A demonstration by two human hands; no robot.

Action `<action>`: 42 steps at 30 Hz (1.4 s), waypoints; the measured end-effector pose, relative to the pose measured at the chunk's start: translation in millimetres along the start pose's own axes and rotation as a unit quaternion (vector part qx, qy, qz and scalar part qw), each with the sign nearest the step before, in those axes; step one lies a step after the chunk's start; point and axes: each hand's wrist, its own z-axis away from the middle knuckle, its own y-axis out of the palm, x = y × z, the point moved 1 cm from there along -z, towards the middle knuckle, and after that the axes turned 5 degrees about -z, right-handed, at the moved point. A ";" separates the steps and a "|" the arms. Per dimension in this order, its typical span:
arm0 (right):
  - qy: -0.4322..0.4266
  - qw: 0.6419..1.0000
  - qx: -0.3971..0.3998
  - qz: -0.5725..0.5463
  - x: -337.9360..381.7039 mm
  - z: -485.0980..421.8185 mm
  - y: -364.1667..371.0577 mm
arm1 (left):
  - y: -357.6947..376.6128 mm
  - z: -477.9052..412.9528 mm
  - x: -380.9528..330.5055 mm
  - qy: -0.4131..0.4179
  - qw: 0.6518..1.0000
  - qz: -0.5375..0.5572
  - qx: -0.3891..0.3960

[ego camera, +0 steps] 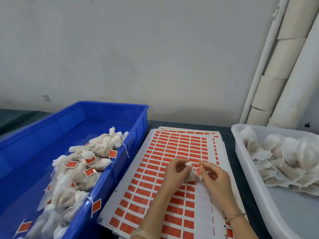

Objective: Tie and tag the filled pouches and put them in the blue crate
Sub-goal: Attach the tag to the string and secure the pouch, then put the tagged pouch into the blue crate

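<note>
Head view: both hands are close together, low and right of centre, over a stack of sheets [174,145] printed with rows of red labels. The left hand [176,171] has its fingers curled round a small white pouch [193,176], whose gathered top sticks up as a tuft between the two hands. The right hand [214,176] has its fingers bent and pinches a red tag [198,171] right at the pouch's neck. Whether a string is already knotted there cannot be told. The pouch is held just above the sheets, well apart from both containers. A thin bracelet [233,217] sits on the right wrist and a pale bangle [139,233] on the left.

The sheets lie fanned on a dark tabletop [227,135], and the lower right part of the top sheet has bare gaps among the labels.

Left of the sheets stands the blue crate [138,128], its long side touching or just beside their edge. Inside it, a heap of tied pouches [82,169] lies along the near wall, many with red tags showing. One tag on a string [95,205] hangs over the crate's rim.

On the right stands a white tub [238,145] holding a pile of open, crumpled pouches [284,161] towards its far end.

Behind is a pale wall, with white pipes [276,75] running up the right corner
</note>
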 end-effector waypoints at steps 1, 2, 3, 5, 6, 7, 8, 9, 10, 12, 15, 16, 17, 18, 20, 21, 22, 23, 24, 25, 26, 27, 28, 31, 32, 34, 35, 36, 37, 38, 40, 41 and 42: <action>-0.001 1.000 0.018 0.019 2.0 1.3 4.5 | -0.1 3.1 -2.1 0.007 1.000 -0.020 0.000; -0.003 0.999 0.034 0.036 4.5 2.4 8.5 | -1.3 6.4 -3.6 0.014 0.999 -0.036 -0.002; -0.002 0.998 0.047 0.048 7.1 2.2 11.0 | -3.7 10.1 -5.1 0.022 0.999 -0.043 -0.008; 0.014 0.994 0.077 0.072 15.7 0.3 15.2 | -11.6 19.4 -8.6 0.044 0.998 -0.049 -0.021; 0.015 0.990 0.101 0.096 21.4 -0.5 17.8 | -16.6 25.0 -11.2 0.059 0.996 -0.060 -0.025; 0.011 0.984 0.127 0.123 28.4 -0.9 21.5 | -22.5 31.7 -14.7 0.076 0.994 -0.077 -0.026; 0.003 0.978 0.151 0.141 37.8 0.2 25.6 | -29.3 40.0 -19.5 0.095 0.991 -0.092 -0.030; -0.012 0.974 0.169 0.154 49.7 2.3 29.9 | -37.9 49.2 -25.6 0.115 0.986 -0.109 -0.041; -0.031 0.969 0.183 0.165 62.5 5.0 34.4 | -48.0 58.7 -32.9 0.135 0.981 -0.127 -0.057; -0.069 0.958 0.211 0.181 90.4 11.4 44.0 | -74.2 78.0 -48.2 0.165 0.969 -0.157 -0.092; -0.118 0.949 0.247 0.158 134.7 19.7 63.4 | -121.9 104.7 -75.3 0.212 0.950 -0.187 -0.131; -0.132 0.949 0.250 0.142 148.1 20.9 72.5 | -139.4 110.7 -84.5 0.224 0.942 -0.198 -0.156; -0.146 0.950 0.248 0.121 161.3 22.0 83.0 | -157.7 114.3 -92.4 0.228 0.932 -0.210 -0.187; -0.163 0.951 0.244 0.100 172.8 22.4 94.2 | -175.6 115.3 -99.3 0.223 0.923 -0.228 -0.216; -0.193 0.951 0.232 0.059 190.5 21.4 117.2 | -208.1 110.0 -108.4 0.191 0.907 -0.282 -0.246; -0.206 0.952 0.225 0.040 197.3 19.6 129.2 | -222.7 105.2 -110.4 0.180 0.906 -0.296 -0.243; -0.217 0.951 0.219 0.024 202.2 17.0 141.4 | -235.7 98.8 -111.4 0.174 0.909 -0.295 -0.238; -0.226 0.951 0.212 0.014 205.2 13.6 153.3 | -247.2 92.2 -111.6 0.172 0.912 -0.288 -0.238; -0.231 0.950 0.208 0.009 206.9 9.3 165.0 | -256.9 85.1 -111.0 0.171 0.913 -0.281 -0.241; -0.235 0.950 0.206 0.009 207.8 5.1 175.8 | -264.4 77.8 -109.3 0.168 0.914 -0.277 -0.246; -0.236 0.949 0.208 0.014 207.2 0.6 185.5 | -270.4 70.4 -105.8 0.163 0.914 -0.276 -0.249; -0.236 0.947 0.215 0.028 204.7 -3.4 194.2 | -275.1 63.5 -100.2 0.154 0.914 -0.282 -0.249; -0.234 0.944 0.226 0.052 200.4 -6.5 201.5 | -278.2 57.5 -93.4 0.138 0.914 -0.298 -0.239; -0.206 0.924 0.289 0.143 177.9 -9.7 212.3 | -278.1 48.7 -69.8 0.059 0.919 -0.362 -0.145; -0.198 0.918 0.304 0.160 170.1 -7.7 211.5 | -275.6 48.6 -63.3 0.039 0.918 -0.377 -0.119; -0.200 0.918 0.301 0.164 158.2 -2.6 204.8 | -269.6 49.9 -57.3 0.029 0.915 -0.383 -0.119; -0.209 0.921 0.287 0.158 154.8 1.1 199.2 | -265.6 51.6 -58.5 0.035 0.913 -0.380 -0.142; -0.220 0.926 0.267 0.149 152.6 5.7 191.9 | -260.5 53.5 -61.6 0.049 0.910 -0.374 -0.173; -0.229 0.932 0.246 0.137 151.0 10.8 182.6 | -253.7 55.2 -65.9 0.071 0.905 -0.364 -0.205; -0.234 0.937 0.227 0.125 149.8 16.1 171.8 | -244.8 57.3 -71.6 0.100 0.902 -0.351 -0.232; -0.226 0.946 0.201 0.118 145.8 26.1 145.6 | -221.1 62.2 -86.3 0.155 0.902 -0.317 -0.248; -0.215 0.950 0.190 0.123 142.7 31.2 130.2 | -206.3 65.2 -94.3 0.183 0.905 -0.302 -0.237; -0.204 0.954 0.179 0.128 138.7 36.1 113.0 | -189.9 68.6 -102.0 0.212 0.907 -0.292 -0.216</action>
